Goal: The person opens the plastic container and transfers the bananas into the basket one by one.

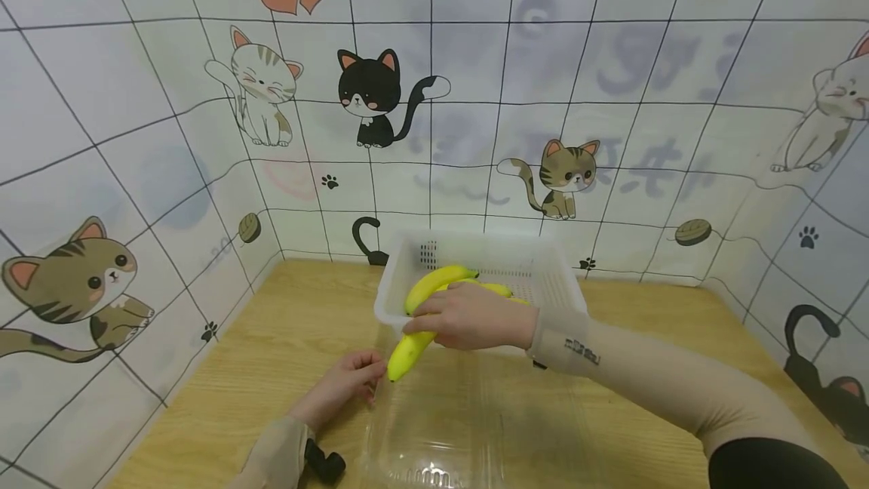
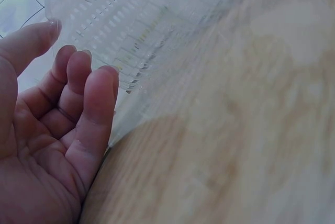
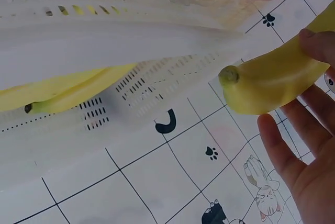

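Note:
My right hand (image 1: 475, 315) grips a yellow banana (image 1: 409, 357) over the front rim of a white perforated basket (image 1: 573, 285). In the right wrist view, thumb and fingers lie on either side of the banana (image 3: 277, 82), whose stub end points away from the palm. More bananas (image 1: 437, 283) lie in the basket, partly covered by that hand. At the left edge of a clear plastic box (image 1: 434, 429), my left hand (image 1: 342, 387) pinches the thin transparent wall between thumb and fingers. The box stands in front of the basket.
A wood-grain tabletop (image 1: 319, 300) carries the box and basket. White tiled-pattern walls (image 1: 468, 127) with cartoon cats rise behind and at both sides. A black strap piece (image 1: 326, 466) sits by the left wrist.

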